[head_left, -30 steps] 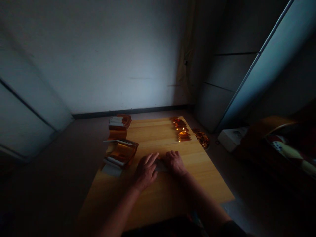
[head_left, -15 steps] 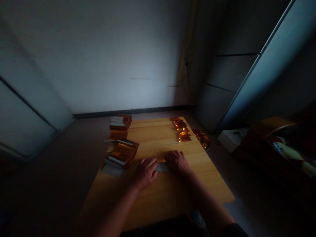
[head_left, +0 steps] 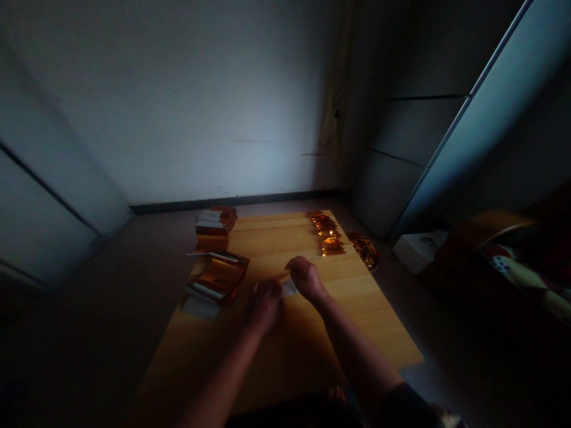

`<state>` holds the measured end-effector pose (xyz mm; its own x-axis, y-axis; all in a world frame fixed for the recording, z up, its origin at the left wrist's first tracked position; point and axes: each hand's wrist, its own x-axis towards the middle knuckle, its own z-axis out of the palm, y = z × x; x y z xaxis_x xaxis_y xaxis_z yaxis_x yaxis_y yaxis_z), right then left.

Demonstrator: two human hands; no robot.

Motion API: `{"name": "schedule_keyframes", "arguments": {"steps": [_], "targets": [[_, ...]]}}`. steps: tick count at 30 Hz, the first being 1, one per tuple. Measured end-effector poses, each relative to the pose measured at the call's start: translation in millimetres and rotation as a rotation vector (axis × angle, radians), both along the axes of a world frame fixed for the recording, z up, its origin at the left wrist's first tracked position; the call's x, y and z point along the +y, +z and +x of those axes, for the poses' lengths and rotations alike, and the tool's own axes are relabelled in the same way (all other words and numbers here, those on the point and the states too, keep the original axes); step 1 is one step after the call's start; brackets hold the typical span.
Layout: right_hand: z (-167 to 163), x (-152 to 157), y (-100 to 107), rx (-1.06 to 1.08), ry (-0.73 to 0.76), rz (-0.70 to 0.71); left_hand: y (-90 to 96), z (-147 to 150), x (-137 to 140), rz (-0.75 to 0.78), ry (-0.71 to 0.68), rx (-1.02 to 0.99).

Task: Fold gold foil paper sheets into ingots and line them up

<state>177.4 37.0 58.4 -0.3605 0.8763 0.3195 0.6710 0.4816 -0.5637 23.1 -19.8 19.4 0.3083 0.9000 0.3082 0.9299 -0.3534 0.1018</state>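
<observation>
A small sheet of foil paper (head_left: 289, 288), pale on one face and copper-coloured along its far edge, is between my two hands over the wooden table. My right hand (head_left: 307, 278) is closed on its right end, a little raised. At its left end my left hand (head_left: 266, 298) is smeared by motion, its fingers bent at the paper; whether they grip it I cannot tell. Left of my hands lie stacks of copper foil sheets (head_left: 218, 274) with pale undersides. Toward the far right corner sits a row of folded shiny foil pieces (head_left: 331, 245).
The wooden table (head_left: 357, 321) stands near a pale wall (head_left: 200, 107). More shiny foil (head_left: 363, 249) lies beyond its right edge, lower down. A white box (head_left: 414, 252) is on the floor at the right, near a tall cabinet (head_left: 401, 160).
My right hand has closed, lifted and drawn left with the end of the paper, which is now tilted. Both hands lay flatter on the paper before.
</observation>
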Motion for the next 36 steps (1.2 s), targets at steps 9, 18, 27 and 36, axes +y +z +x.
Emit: {"name": "schedule_keyframes", "arguments": {"steps": [9, 18, 27, 36], "targets": [[-4, 16, -28, -0.401, -0.139, -0.116, -6.8, 3, 1, -0.052, 0.049, -0.051], [-7, 27, -20, -0.477, -0.249, -0.212, -4.3, 1, 2, -0.096, 0.037, -0.037], [-24, 30, -5, -0.449, -0.334, -0.393, -1.4, 3, -2, -0.153, 0.146, 0.007], [-41, 29, 1, -0.459, -0.421, -0.461, 2.1, 1, -5, -0.128, 0.124, 0.035]]}}
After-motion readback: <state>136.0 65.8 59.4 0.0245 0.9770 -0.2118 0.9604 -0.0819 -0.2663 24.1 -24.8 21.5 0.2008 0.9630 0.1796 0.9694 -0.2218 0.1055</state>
